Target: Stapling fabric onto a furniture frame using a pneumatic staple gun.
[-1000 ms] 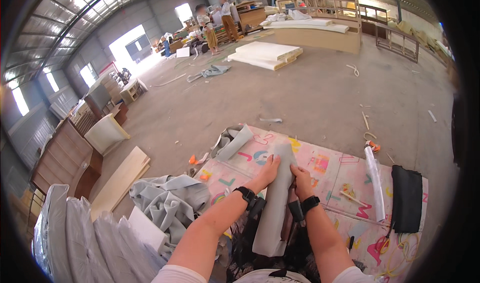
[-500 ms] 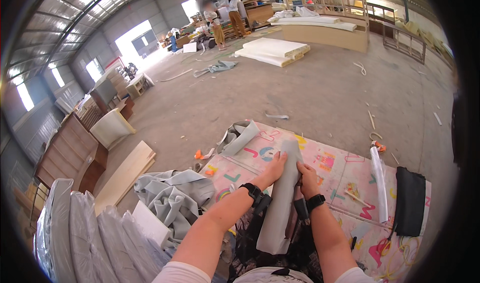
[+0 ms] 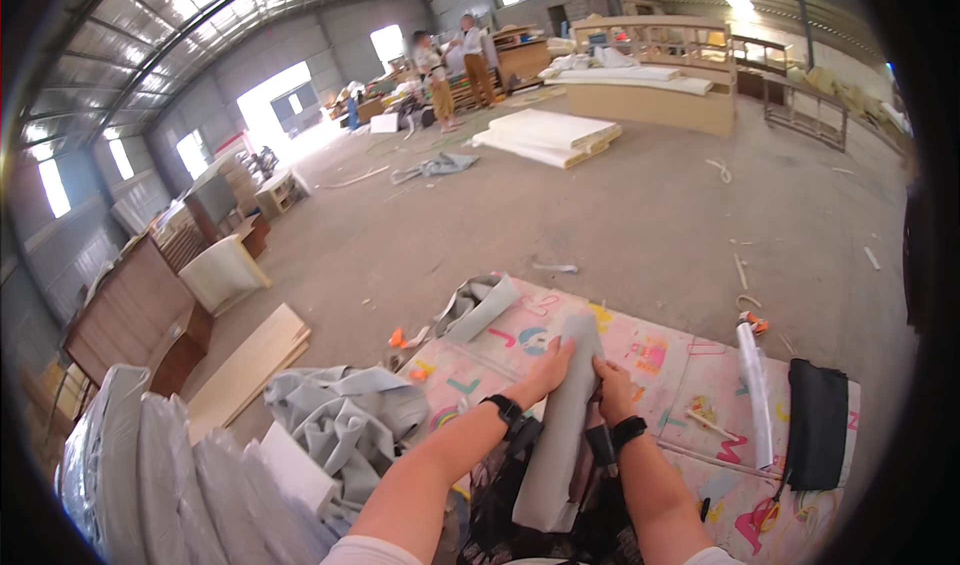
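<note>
A long grey fabric-covered piece (image 3: 556, 435) stretches from my lap out over a pink printed mat (image 3: 640, 340). My left hand (image 3: 551, 367) holds it along the left side near its far end, thumb on top. On the opposite edge, my right hand (image 3: 613, 389) grips with bent fingers; part of that grip is hidden. A dark strip shows along the piece's right side, below the right hand. Another folded length of grey fabric (image 3: 485, 310) lies at the mat's far left corner.
Crumpled grey fabric (image 3: 345, 410) and plastic-wrapped grey cushions (image 3: 185, 480) are at my left, beside wooden boards (image 3: 250, 370). A white roll (image 3: 754, 395) and folded black material (image 3: 817, 425) lie on the right. Two people (image 3: 455, 70) stand far off near stacked furniture.
The view has tilted up slightly, so the scene sits lower in the picture. Both hands keep nearly the same hold on the grey piece.
</note>
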### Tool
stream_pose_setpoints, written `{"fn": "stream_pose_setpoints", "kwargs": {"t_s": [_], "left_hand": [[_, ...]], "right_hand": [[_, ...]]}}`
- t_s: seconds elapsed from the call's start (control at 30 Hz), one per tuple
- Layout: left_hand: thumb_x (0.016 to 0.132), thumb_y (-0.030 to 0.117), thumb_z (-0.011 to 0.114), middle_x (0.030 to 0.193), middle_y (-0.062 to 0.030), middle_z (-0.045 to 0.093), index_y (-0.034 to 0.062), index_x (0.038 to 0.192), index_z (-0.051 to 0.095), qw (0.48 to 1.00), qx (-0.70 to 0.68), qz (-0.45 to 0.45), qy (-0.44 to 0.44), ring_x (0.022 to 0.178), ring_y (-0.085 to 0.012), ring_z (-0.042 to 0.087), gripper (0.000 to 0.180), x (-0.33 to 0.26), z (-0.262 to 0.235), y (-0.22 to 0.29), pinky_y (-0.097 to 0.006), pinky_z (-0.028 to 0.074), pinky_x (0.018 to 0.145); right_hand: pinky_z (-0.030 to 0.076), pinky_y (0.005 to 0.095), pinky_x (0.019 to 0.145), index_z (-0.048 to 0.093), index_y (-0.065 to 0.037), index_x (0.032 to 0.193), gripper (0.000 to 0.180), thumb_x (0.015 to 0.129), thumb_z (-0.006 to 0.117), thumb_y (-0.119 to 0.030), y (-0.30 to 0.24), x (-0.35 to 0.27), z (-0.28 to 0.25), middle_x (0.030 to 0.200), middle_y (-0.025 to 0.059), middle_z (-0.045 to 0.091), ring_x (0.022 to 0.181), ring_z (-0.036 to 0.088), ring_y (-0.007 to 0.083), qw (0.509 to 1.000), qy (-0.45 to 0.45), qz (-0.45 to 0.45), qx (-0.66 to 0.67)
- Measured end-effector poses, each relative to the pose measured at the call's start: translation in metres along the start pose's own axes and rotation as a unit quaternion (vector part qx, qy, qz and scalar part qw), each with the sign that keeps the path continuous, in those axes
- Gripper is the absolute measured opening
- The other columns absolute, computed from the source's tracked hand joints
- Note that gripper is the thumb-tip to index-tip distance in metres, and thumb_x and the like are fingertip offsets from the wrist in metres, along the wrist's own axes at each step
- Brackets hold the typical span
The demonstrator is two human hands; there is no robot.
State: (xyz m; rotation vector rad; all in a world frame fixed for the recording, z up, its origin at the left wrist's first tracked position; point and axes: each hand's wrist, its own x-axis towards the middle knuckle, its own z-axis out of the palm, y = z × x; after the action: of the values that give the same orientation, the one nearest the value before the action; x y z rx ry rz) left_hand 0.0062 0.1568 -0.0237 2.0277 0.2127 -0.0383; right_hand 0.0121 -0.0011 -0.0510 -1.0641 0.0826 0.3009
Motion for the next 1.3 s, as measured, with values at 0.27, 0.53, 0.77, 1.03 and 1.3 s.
{"fn": "stream_pose_setpoints", "kwargs": {"t_s": [0.27, 0.53, 0.77, 1.03, 1.3], "left_hand": [[0.098, 0.053, 0.034, 0.148, -0.0292, 0.031, -0.0065, 0.147, 0.018, 0.999, -0.048, -0.005, -0.005, 0.140, -0.0371, 0.029, 0.079, -0.006, 0.001, 0.017, -0.037, 0.024, 0.113], [0.098, 0.052, 0.033, 0.142, -0.0341, 0.036, -0.0077, 0.145, 0.021, 1.000, 0.029, -0.005, 0.004, 0.135, -0.0434, 0.034, 0.077, -0.007, 0.010, 0.015, -0.043, 0.028, 0.111], [0.098, 0.050, 0.036, 0.135, -0.0374, 0.041, -0.0061, 0.146, 0.017, 0.912, 0.320, 0.253, 0.033, 0.125, -0.0522, 0.041, 0.076, 0.050, -0.010, -0.090, -0.050, 0.033, 0.106], [0.096, 0.041, 0.045, 0.120, -0.0404, 0.048, -0.0070, 0.141, 0.025, 0.955, 0.252, 0.130, 0.088, 0.110, -0.0551, 0.049, 0.069, -0.016, 0.018, 0.042, -0.051, 0.041, 0.095], [0.095, 0.044, 0.046, 0.125, -0.0306, 0.050, -0.0065, 0.142, 0.026, 0.973, -0.198, -0.100, -0.058, 0.111, -0.0460, 0.054, 0.072, -0.010, -0.016, 0.041, -0.046, 0.042, 0.098]], "right_hand": [[0.030, 0.0241, 0.036, 0.062, -0.008, 0.081, 0.021, 0.090, 0.065, -0.028, -0.001, 0.001, -0.003, 0.057, -0.0018, 0.053, 0.038, 0.042, 0.0093, 1.000, -0.002, 0.005, 0.010], [0.039, 0.0249, 0.042, 0.065, -0.004, 0.087, 0.023, 0.089, 0.066, -0.027, 0.002, -0.004, -0.004, 0.065, 0.0000, 0.059, 0.047, 0.052, 0.0115, 1.000, 0.010, 0.011, 0.018], [0.044, 0.0322, 0.056, 0.067, 0.002, 0.079, 0.035, 0.088, 0.063, -0.032, 0.014, 0.020, -0.002, 0.064, 0.0057, 0.061, 0.060, 0.053, 0.0118, 0.754, 0.035, -0.505, -0.418], [0.032, 0.0246, 0.038, 0.065, -0.005, 0.074, 0.027, 0.084, 0.071, -0.029, -0.002, 0.002, 0.001, 0.058, -0.0009, 0.055, 0.042, 0.044, 0.0075, 0.999, 0.022, -0.009, 0.045], [0.030, 0.0225, 0.036, 0.063, -0.007, 0.075, 0.025, 0.085, 0.070, -0.029, -0.006, -0.010, 0.010, 0.057, -0.0015, 0.054, 0.040, 0.043, 0.0064, 0.999, -0.004, 0.027, 0.040]]}}
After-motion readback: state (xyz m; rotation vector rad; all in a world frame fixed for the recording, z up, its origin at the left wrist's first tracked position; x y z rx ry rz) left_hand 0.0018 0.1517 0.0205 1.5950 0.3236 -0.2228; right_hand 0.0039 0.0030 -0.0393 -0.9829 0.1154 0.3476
